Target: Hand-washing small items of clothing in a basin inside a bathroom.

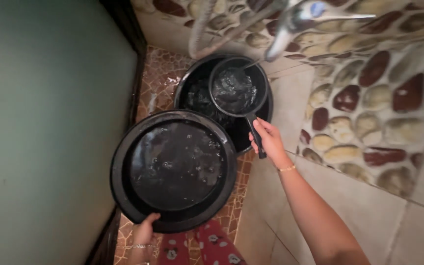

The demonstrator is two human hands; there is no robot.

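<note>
My right hand (269,140) grips the black handle of a round black dipper (237,89) full of water. The dipper is held over a large black bucket (188,83) under a metal tap (290,24). My left hand (144,236) holds the near rim of a wide black basin (123,194), which has water with bubbles in it. The basin sits in front of the bucket and overlaps its near edge.
A pale green wall (40,122) stands at the left. A pebble-patterned tiled wall (379,93) rises at the right over plain beige tiles (349,206). The floor (160,78) is reddish mosaic tile. Red patterned trousers (207,248) show at the bottom.
</note>
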